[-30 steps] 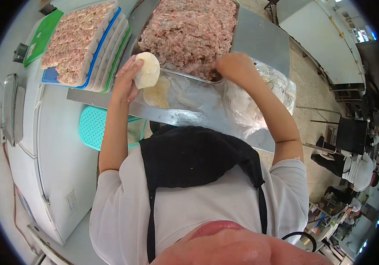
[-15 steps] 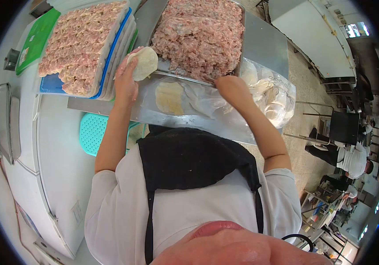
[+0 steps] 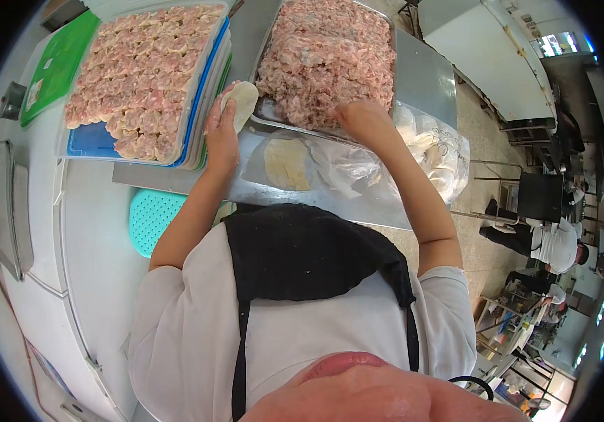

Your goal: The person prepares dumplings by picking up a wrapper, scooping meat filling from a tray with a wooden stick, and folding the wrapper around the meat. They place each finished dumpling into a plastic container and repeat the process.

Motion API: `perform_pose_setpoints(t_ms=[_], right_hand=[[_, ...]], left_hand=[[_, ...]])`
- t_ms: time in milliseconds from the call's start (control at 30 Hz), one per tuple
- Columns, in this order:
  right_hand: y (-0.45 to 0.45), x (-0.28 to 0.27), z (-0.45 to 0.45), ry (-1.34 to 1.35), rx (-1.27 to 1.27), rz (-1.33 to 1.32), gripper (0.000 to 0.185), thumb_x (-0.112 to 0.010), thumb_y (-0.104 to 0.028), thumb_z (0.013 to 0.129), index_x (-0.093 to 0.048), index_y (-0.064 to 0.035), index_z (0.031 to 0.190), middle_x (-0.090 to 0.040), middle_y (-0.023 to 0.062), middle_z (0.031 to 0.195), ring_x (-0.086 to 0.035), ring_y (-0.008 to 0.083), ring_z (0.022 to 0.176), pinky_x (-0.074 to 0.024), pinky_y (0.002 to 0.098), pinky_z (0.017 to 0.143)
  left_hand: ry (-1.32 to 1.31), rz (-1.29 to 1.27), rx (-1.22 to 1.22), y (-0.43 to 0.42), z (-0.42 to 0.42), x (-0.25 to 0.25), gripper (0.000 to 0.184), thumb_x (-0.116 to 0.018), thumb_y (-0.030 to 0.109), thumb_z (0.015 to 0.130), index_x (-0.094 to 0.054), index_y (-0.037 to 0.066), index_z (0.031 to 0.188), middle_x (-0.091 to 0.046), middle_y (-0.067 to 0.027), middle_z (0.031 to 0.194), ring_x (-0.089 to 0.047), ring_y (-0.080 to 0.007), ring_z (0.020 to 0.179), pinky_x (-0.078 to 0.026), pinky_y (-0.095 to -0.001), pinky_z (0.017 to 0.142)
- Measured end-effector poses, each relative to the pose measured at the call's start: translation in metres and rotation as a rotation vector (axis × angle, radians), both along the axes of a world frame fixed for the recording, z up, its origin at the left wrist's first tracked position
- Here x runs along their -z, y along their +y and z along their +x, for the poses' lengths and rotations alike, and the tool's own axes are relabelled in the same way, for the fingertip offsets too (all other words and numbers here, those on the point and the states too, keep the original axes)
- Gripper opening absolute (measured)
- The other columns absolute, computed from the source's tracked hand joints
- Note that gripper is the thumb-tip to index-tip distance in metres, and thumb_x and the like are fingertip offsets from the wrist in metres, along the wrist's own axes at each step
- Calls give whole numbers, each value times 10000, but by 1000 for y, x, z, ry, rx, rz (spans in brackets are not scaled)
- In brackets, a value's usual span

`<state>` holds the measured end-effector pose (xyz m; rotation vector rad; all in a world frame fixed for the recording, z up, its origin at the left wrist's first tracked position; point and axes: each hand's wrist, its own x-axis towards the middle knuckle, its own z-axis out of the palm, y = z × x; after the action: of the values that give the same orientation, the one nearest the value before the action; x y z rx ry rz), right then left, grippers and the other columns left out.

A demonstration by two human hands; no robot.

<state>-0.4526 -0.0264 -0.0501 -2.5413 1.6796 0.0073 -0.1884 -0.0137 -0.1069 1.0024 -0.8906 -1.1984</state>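
Note:
A round pale dough wrapper rests in my left hand, its fingers curled around one edge beside the metal tray. At the tray's near right edge, my right hand is closed with fingertips down at the ground meat; what they hold is hidden. The meat heaps up in the metal tray. Below it, a flat wrapper lies on clear plastic. Further wrappers fill a clear bag at the right.
Stacked clear containers with blue and green rims stand at the left, the top one filled with rows of meat-filled dumplings. Beyond is a green lid. A turquoise stool is below the steel table. Co-workers are at far right.
The trays and table have shifted in view. My left hand has turned, so the wrapper appears narrower and more folded. My right hand has moved from the tray's rim onto the meat.

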Motion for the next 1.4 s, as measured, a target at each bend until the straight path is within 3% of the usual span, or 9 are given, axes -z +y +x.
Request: perform_pose_setpoints(t_ms=[100,267,367,667,800,1033,1133,1333,1400], right_hand=[[-6,31,1,213,-96,-16,303,-514,-246,888,-683,-26,766,-653,192,724,-656,364,740,-522,472,678],[-2,26,-8,-199,-111,287,382,-487,-326,948,-673,-22,812,-647,205,770,-649,337,765,-501,430,728],[11,-6,-23,-477,37,452,350,-506,-307,944,-668,-13,844,-636,204,779,-631,314,753,-480,404,712],[25,7,-25,-774,79,124,298,-528,-280,938,-640,-7,980,-620,210,794,-599,337,745,-461,395,672],[43,-45,-49,-165,9,10,233,-535,-250,927,-636,-41,939,-634,172,801,-625,359,780,-483,455,682],[48,-44,-66,-295,-111,-108,206,-547,-219,913,-620,-52,1008,-613,159,816,-622,365,780,-500,446,655],[61,-82,-70,8,-59,-92,202,-543,-209,916,-621,-60,1029,-613,151,817,-631,350,787,-505,430,644],[45,-46,-91,-312,-182,-200,219,-539,-215,927,-641,-51,1031,-619,149,795,-632,349,777,-498,428,635],[39,-48,-109,-719,-206,-208,279,-505,-260,962,-655,-44,1051,-572,106,673,-607,257,648,-468,355,584]], left_hand=[[-9,6,-24,-3,-1,7,368,-457,166,982,-492,-7,1305,-517,-120,1325,-485,-203,1226,-348,-310,1054],[2,13,-113,-3,-3,7,413,-470,174,981,-428,-32,1337,-509,-144,1323,-510,-229,1214,-405,-346,1039],[427,179,-125,-5,-23,-5,404,-459,158,982,-414,-39,1331,-508,-163,1314,-520,-266,1203,-425,-385,1028],[944,222,223,-30,-108,-54,582,-260,399,1010,-314,-45,1382,-399,-216,1396,-390,-374,1297,-303,-520,1092],[956,193,236,-35,-108,-25,719,-283,536,964,-256,-7,1435,-334,-222,1443,-341,-381,1330,-267,-534,1100],[902,340,128,-15,-133,-68,728,-399,597,913,-398,6,1338,-362,-254,1401,-364,-405,1295,-303,-547,1075],[931,361,87,-18,-138,-63,728,-468,615,877,-468,-10,1251,-440,-257,1317,-412,-407,1244,-344,-537,1049],[829,290,46,-17,-152,-67,647,-518,525,882,-498,-42,1194,-593,-179,1079,-558,-345,1073,-471,-506,912],[827,55,274,-18,-146,-60,522,-595,362,871,-511,-17,1220,-597,-175,1098,-570,-319,1069,-480,-505,885]])
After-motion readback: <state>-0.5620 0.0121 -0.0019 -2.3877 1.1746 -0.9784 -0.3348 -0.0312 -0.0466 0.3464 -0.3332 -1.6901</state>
